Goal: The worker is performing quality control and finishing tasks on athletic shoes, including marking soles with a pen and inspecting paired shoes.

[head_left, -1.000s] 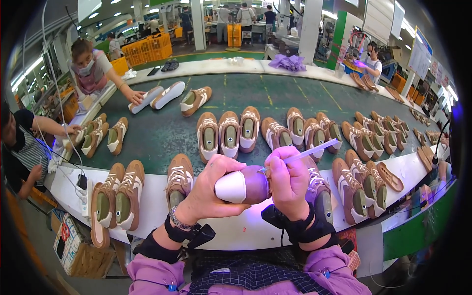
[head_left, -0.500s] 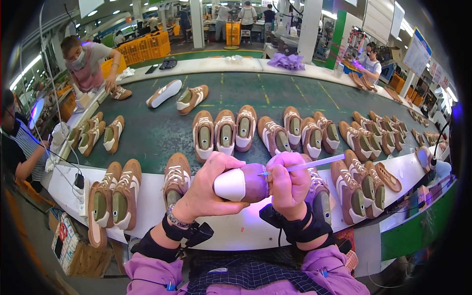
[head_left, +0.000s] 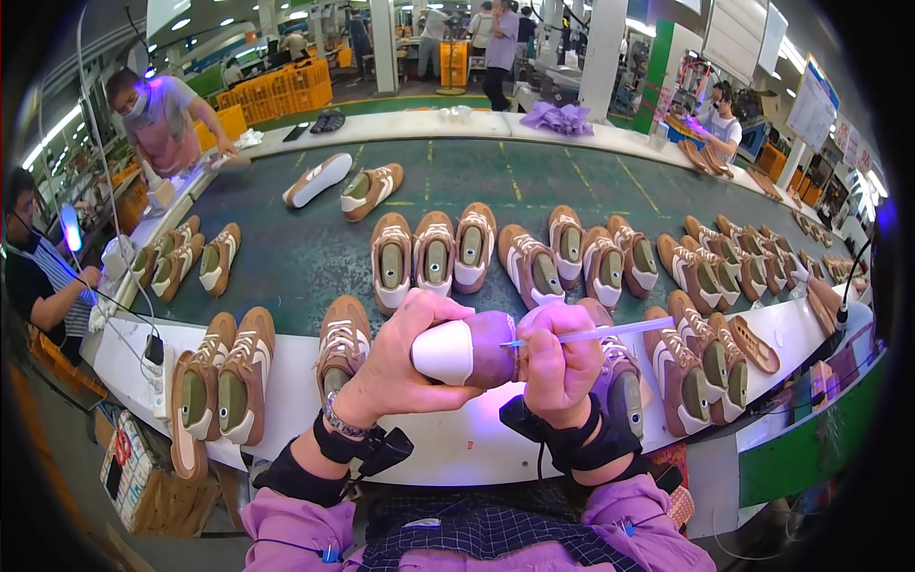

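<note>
Brown-and-white shoe [head_left: 467, 349]: held up at the picture's middle, above the near white edge of the bench, its white toe toward 9 o'clock.
Left hand [head_left: 396, 367]: clamped around the shoe from 9 o'clock, fingers curled over its top.
Right hand [head_left: 558, 367]: closed on a thin white brush [head_left: 596, 334], the handle running out toward 3 o'clock and the tip set against the shoe's brown side.
Good practice, as judged: the shoe is best kept steady by the left hand while short, light strokes are laid along the seam; the wrist is best kept low so the tip is not dragged onto the white part.
Green conveyor [head_left: 305, 253]: rows of like shoes lie from 10 to 3 o'clock.
</note>
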Demonstrator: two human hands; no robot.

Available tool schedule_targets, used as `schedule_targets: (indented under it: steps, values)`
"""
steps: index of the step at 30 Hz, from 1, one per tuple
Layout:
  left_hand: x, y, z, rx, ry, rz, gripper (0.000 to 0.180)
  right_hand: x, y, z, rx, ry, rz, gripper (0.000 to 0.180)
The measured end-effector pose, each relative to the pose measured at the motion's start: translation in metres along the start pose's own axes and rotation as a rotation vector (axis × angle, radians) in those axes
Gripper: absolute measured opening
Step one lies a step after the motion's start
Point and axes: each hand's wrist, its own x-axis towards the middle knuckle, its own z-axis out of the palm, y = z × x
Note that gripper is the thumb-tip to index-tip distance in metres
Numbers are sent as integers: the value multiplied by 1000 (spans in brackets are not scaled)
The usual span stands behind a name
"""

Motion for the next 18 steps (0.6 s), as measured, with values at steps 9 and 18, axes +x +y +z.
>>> schedule_targets:
  steps: [9, 18]
  values:
    - [4, -4, 1, -23, -2, -23, 66, -11, 9, -3, 30, -1, -71, 4]
    - [15, -12, -5, -199, -106, -67, 63, -15, -5, -12, 526, 67, 283, 10]
